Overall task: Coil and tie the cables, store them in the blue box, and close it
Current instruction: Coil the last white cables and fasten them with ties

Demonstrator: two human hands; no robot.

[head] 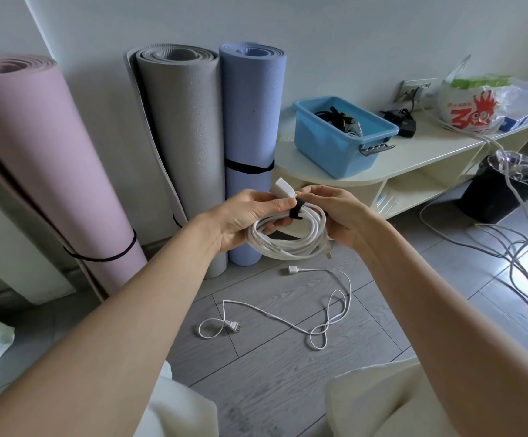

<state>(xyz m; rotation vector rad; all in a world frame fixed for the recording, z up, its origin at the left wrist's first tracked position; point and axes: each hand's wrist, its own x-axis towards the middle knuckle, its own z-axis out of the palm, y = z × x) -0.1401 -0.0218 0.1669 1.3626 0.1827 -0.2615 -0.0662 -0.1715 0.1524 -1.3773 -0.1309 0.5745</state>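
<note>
Both forearms reach out; my left hand (243,216) grips the coiled white cable (287,238), my right hand (335,212) pinches its black tie strap (297,209). Behind, the blue box (341,137) sits open on the shelf unit (429,152), contents hard to make out. On the plastic bag (470,108) I read "3"; smaller print is illegible.

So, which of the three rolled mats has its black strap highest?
The blue rolled mat: its black strap sits near mid-height; the pink mat and grey mat are strapped lower.

blue box (335,143) open-topped on shelf (300,162), loose white cable (291,324) sprawled on floor, mats crowding left
</note>
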